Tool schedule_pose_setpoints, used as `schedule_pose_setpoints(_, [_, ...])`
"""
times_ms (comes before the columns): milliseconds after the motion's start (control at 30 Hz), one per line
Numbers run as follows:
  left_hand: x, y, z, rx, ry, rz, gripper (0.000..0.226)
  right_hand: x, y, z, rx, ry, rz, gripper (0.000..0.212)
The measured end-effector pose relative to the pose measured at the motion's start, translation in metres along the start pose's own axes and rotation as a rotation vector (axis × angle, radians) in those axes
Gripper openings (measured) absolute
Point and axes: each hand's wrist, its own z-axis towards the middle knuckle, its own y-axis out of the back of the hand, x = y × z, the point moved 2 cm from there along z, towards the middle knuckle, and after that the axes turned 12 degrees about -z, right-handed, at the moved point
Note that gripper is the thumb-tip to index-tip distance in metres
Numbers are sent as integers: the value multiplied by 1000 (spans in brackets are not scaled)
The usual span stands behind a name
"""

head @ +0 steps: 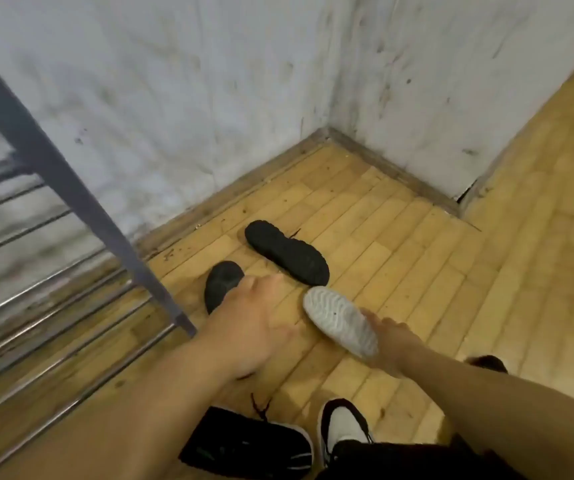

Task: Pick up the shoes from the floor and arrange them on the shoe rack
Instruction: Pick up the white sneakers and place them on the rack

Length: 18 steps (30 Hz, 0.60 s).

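head view: left hand (254, 320) grips black shoe (221, 280), right hand (391, 344) holds white shoe (339, 318)

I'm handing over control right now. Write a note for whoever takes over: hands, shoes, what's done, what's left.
Left hand: grip on the near black shoe, beside the shoe rack leg.
Right hand: grip on the white shoe, sole up.
Far black shoe: sole up on the floor, toward the corner, untouched.
Done: two shoes in hand; none shows on the visible rack bars.
Left: rack both, then fetch the far one. Black sneaker and white sneaker at the bottom edge: cannot tell if worn.
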Motion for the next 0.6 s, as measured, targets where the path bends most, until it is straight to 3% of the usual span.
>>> schedule_pose_setpoints(100, [-23,27,-52,-34,-18,18,88,9,56,-56,-109,81,52,95])
schedule_pose_setpoints(233, [-54,61,-125,-33,-101,143,94,31,158,-145,-36,277,159,82])
schedule_pose_setpoints(367, [-57,87,-190,-177,-157,173,86,61,237,-240,-9,527,285,77])
schedule_pose_setpoints(433, [-52,100,-224,-239,-219,225,87,80,254,-278,104,640,438,69])
schedule_pose_setpoints(533, [-42,132,-274,-358,-280,272,74,112,260,-317,423,838,617,48])
schedule_pose_setpoints(600, [-39,154,-304,-442,-325,257,61,131,260,-328,549,920,675,53])
